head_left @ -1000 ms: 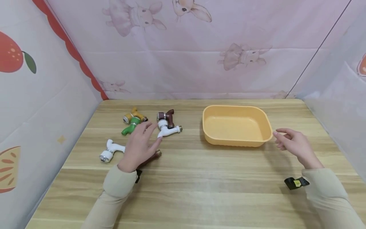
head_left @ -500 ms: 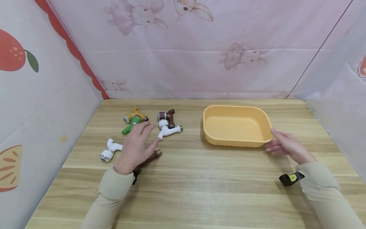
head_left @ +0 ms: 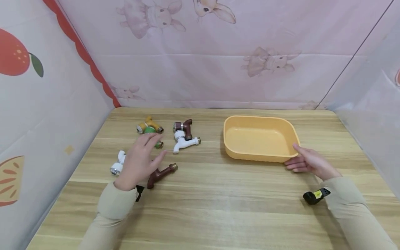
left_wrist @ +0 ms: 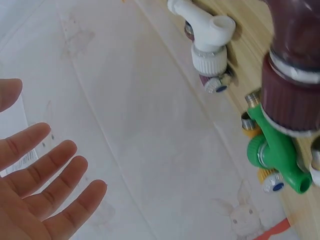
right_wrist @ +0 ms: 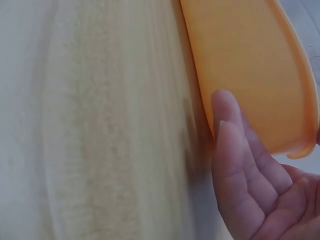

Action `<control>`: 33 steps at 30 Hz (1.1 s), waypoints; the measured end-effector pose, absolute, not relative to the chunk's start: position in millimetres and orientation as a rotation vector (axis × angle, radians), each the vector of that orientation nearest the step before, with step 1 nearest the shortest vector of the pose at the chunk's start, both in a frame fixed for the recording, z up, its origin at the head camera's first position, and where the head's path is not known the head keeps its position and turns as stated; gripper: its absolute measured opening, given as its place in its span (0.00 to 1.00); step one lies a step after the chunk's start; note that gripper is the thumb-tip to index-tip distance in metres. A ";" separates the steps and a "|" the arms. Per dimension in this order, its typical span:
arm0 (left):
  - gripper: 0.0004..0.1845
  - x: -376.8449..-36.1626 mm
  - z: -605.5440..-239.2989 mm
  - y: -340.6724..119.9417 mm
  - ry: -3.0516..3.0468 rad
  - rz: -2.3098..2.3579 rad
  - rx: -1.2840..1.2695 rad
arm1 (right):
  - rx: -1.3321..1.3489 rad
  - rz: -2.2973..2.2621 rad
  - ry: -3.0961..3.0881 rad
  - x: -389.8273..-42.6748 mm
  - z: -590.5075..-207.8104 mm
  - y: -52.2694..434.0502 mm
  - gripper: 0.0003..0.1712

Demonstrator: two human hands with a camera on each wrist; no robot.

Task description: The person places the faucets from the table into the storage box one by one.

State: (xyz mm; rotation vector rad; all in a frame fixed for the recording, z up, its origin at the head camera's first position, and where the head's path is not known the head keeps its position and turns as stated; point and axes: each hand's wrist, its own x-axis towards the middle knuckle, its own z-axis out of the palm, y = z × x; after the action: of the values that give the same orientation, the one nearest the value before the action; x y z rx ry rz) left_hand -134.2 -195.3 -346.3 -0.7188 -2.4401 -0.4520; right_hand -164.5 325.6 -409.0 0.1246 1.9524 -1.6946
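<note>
My left hand [head_left: 139, 161] hovers over the group of taps with its fingers spread, holding nothing. Below and right of it lies a brown tap [head_left: 161, 175], partly covered by the hand. A white tap [head_left: 117, 167] on its left is also partly hidden. Beyond the fingers are a green tap [left_wrist: 277, 147] and a yellow tap [head_left: 150, 125]. Another white tap [head_left: 184, 141] touches a dark brown tap [head_left: 186, 129]. My right hand [head_left: 314, 163] holds the near right corner of a yellow plastic basin [head_left: 229, 151], thumb over the rim and fingers against the outer wall [right_wrist: 250, 60].
The wooden table [head_left: 218, 208] runs back to a pink fabric wall [head_left: 203, 80] with rabbit prints. A fruit-print wall [head_left: 62, 114] bounds the left, and a pale wall [head_left: 372, 114] stands on the right.
My left hand has drawn back left and nearer, uncovering more of the brown tap. The right hand has moved in from beside the basin and taken hold of its corner.
</note>
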 end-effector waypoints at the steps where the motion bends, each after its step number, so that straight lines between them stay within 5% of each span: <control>1: 0.24 -134.3 -345.5 -197.0 -2.439 -0.457 -0.714 | 0.126 -1.688 1.959 -164.7 -409.3 325.2 0.32; 33: 0.24 -129.9 -355.9 -255.7 -2.530 -0.538 -0.494 | 0.116 -1.662 1.983 -163.9 -412.6 326.3 0.36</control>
State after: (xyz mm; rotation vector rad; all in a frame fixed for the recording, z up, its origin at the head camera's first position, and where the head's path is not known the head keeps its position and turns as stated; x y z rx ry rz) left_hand -129.9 -255.7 -355.9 -0.4941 -2.5298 -0.5377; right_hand -163.9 326.3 -412.6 0.1158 1.9835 -1.6624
